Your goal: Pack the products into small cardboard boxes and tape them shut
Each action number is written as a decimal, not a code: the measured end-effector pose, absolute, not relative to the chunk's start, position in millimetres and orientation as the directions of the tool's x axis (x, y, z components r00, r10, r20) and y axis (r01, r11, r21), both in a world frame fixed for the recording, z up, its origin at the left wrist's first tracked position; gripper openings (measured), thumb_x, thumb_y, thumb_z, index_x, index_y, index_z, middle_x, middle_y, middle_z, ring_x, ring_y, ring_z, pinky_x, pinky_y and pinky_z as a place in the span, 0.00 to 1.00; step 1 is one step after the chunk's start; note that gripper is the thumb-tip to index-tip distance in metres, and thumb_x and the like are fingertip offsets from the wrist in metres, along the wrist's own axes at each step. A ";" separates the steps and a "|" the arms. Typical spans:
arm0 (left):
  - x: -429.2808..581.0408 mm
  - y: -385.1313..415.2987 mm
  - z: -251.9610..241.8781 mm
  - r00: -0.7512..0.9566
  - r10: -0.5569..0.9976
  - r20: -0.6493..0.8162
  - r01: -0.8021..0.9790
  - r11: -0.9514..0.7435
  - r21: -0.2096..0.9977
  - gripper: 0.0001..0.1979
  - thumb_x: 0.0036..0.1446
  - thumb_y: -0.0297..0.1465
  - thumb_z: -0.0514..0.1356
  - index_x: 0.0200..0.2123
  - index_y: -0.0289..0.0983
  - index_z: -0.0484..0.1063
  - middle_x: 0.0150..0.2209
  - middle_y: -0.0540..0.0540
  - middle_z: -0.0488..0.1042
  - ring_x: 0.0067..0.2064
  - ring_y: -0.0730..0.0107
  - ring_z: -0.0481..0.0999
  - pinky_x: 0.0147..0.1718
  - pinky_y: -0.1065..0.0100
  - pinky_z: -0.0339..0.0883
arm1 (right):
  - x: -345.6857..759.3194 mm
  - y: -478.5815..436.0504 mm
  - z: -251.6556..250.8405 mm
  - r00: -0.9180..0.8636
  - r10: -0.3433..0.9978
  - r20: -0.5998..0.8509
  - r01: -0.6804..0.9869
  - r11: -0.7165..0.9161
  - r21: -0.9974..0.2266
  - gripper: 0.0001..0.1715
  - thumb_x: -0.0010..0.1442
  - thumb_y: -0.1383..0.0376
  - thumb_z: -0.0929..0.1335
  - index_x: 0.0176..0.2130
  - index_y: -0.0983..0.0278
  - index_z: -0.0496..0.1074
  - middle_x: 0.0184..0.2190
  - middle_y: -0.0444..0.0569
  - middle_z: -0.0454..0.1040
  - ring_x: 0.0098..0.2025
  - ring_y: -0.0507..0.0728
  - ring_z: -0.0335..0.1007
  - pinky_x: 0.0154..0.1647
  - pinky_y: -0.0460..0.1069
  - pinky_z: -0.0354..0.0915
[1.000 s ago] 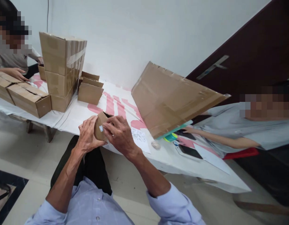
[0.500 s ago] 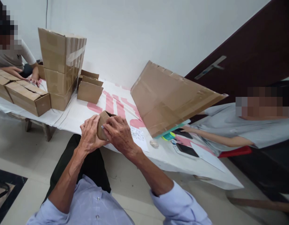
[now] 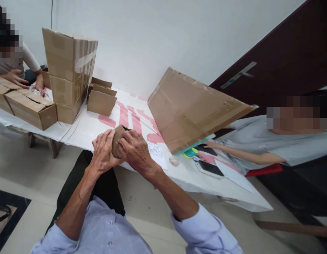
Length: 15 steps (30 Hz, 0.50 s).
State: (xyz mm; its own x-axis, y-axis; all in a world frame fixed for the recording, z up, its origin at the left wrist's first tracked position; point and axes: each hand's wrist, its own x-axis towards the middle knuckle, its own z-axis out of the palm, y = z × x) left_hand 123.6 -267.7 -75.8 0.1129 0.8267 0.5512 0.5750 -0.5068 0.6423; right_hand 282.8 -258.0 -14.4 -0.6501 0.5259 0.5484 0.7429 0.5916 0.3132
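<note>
My left hand (image 3: 103,150) is wrapped around the near left side of a small brown cardboard box (image 3: 116,146), held up just over the table's front edge. The top of the box is partly open, with a dark gap showing. My right hand (image 3: 134,150) lies against the box's right side, its fingers curled at the upper edge. A tiny pale piece, perhaps a sticker, shows at its fingertips against the box; the fingers hide most of it. Beside my right hand, a white sheet with small printed marks (image 3: 156,151) lies on the table.
Stacked cartons (image 3: 63,90) stand at the left behind long boxes (image 3: 33,109). An open carton (image 3: 102,102) sits near the wall. A large cardboard panel (image 3: 190,109) leans at the right, near a tape roll (image 3: 190,152) and a phone-like device (image 3: 211,168). Two people sit at either side.
My right fingers have shifted slightly over the box's side, and the pale piece shows less. The person at the left has raised a hand off the table.
</note>
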 end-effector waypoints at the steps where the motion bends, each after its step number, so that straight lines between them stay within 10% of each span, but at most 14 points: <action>1: 123.9 -268.0 -75.2 0.117 0.826 0.551 0.577 -0.508 0.639 0.53 0.47 0.43 0.74 0.72 0.39 0.56 0.71 0.29 0.64 0.70 0.35 0.63 0.65 0.42 0.55 | 283.1 -258.2 -14.1 -0.649 0.531 0.544 0.745 0.589 0.313 0.13 0.69 0.72 0.66 0.33 0.62 0.76 0.39 0.54 0.75 0.45 0.62 0.63 0.45 0.56 0.61; 15: 128.7 -275.4 -66.3 0.141 0.838 0.527 0.634 -0.485 0.602 0.51 0.46 0.38 0.71 0.72 0.37 0.57 0.71 0.30 0.64 0.69 0.39 0.65 0.65 0.45 0.57 | 291.4 -260.2 -10.2 -0.640 0.550 0.536 0.742 0.624 0.245 0.10 0.67 0.72 0.66 0.35 0.62 0.75 0.39 0.54 0.75 0.45 0.63 0.65 0.47 0.56 0.64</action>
State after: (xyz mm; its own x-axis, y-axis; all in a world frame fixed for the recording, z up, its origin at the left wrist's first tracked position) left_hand 128.7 -275.4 -66.3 0.1406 0.8379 0.5273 0.6342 -0.4853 0.6020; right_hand 291.4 -260.2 -10.2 -0.6404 0.5499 0.5362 0.7416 0.6244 0.2454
